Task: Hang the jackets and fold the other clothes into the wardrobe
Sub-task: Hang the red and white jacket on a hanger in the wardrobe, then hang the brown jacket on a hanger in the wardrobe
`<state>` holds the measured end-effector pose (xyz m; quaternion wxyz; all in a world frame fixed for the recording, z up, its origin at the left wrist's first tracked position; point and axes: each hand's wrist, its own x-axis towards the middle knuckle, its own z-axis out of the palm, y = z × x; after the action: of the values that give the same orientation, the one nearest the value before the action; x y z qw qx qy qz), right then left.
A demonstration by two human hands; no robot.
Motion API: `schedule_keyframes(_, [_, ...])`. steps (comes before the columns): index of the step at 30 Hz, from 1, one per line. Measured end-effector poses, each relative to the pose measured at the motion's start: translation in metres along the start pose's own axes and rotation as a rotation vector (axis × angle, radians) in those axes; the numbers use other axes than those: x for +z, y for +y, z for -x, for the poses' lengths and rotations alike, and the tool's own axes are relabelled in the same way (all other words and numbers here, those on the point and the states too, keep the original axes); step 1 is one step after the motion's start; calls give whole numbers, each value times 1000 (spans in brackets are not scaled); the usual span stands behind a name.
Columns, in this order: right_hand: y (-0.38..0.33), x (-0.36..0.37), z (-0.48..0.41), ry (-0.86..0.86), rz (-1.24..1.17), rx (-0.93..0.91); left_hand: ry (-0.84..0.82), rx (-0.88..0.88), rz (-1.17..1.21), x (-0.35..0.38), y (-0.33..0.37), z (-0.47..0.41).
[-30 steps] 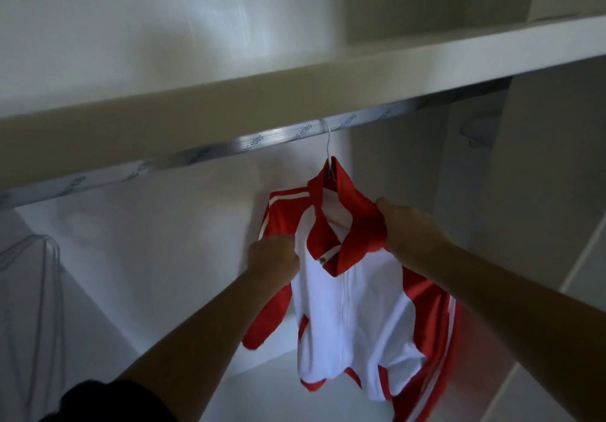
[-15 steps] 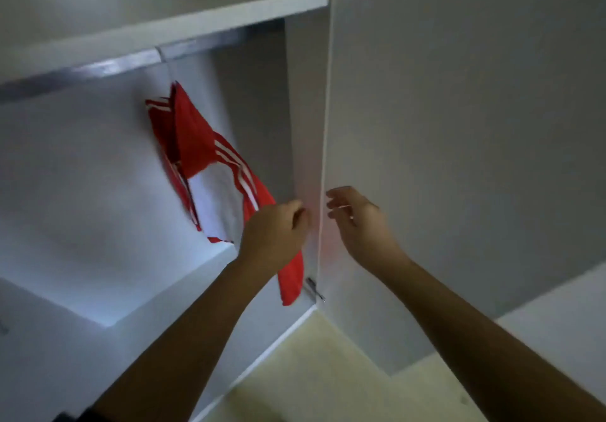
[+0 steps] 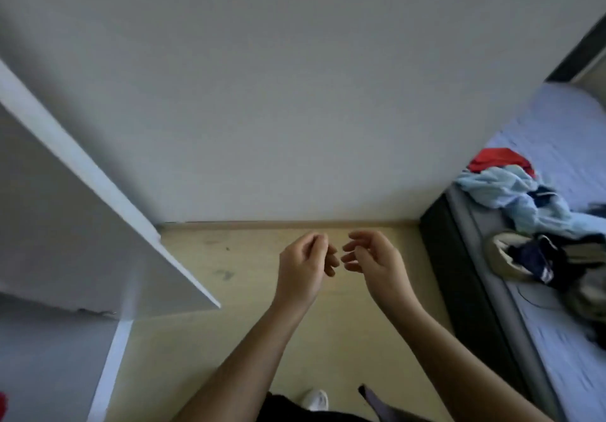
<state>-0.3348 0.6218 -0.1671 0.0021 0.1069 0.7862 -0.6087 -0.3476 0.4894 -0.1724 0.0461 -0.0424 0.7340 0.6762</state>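
Two empty hands, left hand [image 3: 301, 271] and right hand [image 3: 377, 264], hover loosely curled over floor [image 3: 249, 339] between door [image 3: 65, 241] edge and bed [image 3: 564, 356].

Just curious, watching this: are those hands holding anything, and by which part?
Nothing is held: the left hand and the right hand are both empty and loosely curled, above the floor.
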Motion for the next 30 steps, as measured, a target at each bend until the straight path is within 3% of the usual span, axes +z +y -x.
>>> schedule_keyframes(3, [27, -74, -5, 254, -146, 104, -115, -115, 202, 85, -2, -11])
schedule_keyframes(7, [68, -145, -4, 522, -427, 263, -351, -525, 511, 178, -14, -7])
schedule_keyframes(11, [104, -197, -17, 702, -505, 342, -540, -773, 514, 245, -23, -21])
schedule_keyframes(24, [147, -410, -150, 1136, -669, 346, -887, -764, 251, 538, 29, -196])
schedule_keyframes(30, [201, -518, -182, 1198, -717, 400, -852, -765, 155, 676, 12, -222])
